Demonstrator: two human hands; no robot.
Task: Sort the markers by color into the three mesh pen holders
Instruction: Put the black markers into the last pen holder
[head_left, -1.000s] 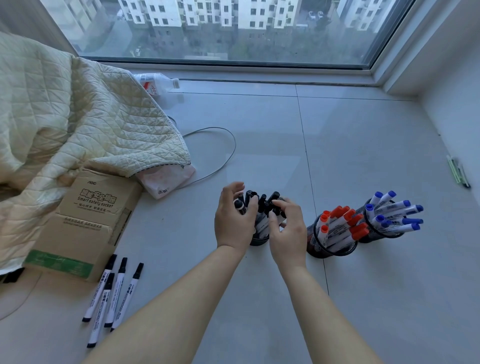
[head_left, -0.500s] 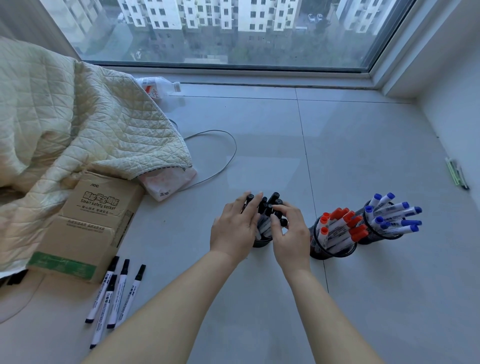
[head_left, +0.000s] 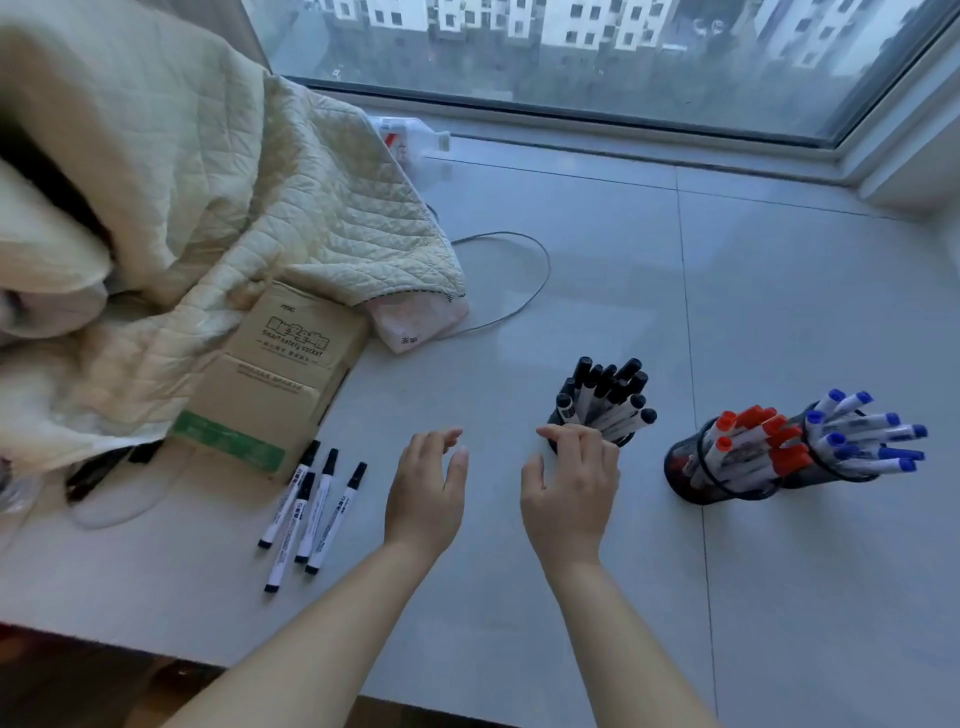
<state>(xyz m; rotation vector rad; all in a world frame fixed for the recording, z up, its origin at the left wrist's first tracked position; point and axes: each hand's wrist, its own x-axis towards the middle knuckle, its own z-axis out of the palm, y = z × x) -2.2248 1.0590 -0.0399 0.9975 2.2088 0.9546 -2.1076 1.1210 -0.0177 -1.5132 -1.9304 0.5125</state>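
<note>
Black-capped markers (head_left: 311, 512) (four, loose) beside cardboard box (head_left: 275, 384), quilt (head_left: 218, 208) draped over it, left hand (head_left: 427, 493) and right hand (head_left: 569, 493) empty, fingers relaxed.

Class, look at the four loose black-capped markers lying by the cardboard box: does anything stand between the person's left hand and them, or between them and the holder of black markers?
Nothing visible does. The left hand hovers open just right of the loose markers, bare surface between. From there to the black-marker holder only the hands themselves lie across the way; the right hand sits just before it.
</note>
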